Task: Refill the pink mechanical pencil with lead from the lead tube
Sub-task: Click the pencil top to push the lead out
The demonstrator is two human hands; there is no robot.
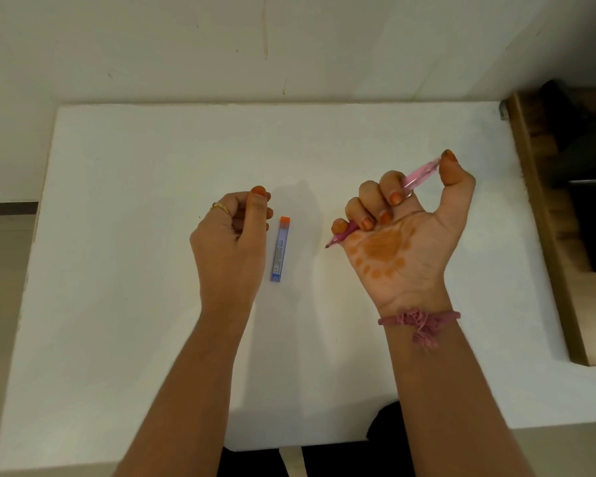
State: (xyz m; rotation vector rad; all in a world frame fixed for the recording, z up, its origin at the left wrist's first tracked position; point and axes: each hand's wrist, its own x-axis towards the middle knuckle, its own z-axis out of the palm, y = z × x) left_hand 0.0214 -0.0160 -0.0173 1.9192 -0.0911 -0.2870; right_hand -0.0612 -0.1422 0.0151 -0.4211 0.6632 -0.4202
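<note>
The right hand point(401, 232), palm turned up, has its four fingers curled tight around the slim translucent pink plastic mechanical pencil point(422, 175), with the thumb pressed on its cap end. The dark tip pokes out below the little finger, pointing toward the left hand. The left hand point(233, 232) is loosely fisted over the white tabletop point(117, 166); whether it pinches anything I cannot tell, since the fingers hide their own inside.

The small blue rectangular lead tube with an orange cap point(280, 249) lies flat on the table between the two grips, just beside the left hand's fingertips and well clear of the pencil tip. Its cap looks to be on.

Judging from here, the risks are plain. With the thumb bearing on the cap, a click could feed out lead that snaps against the table. The fist grip hides most of the barrel, so pulling the cap off one-handed may fling it away. Once opened, the tube could spill thin leads across the white surface if tipped too steeply.
</note>
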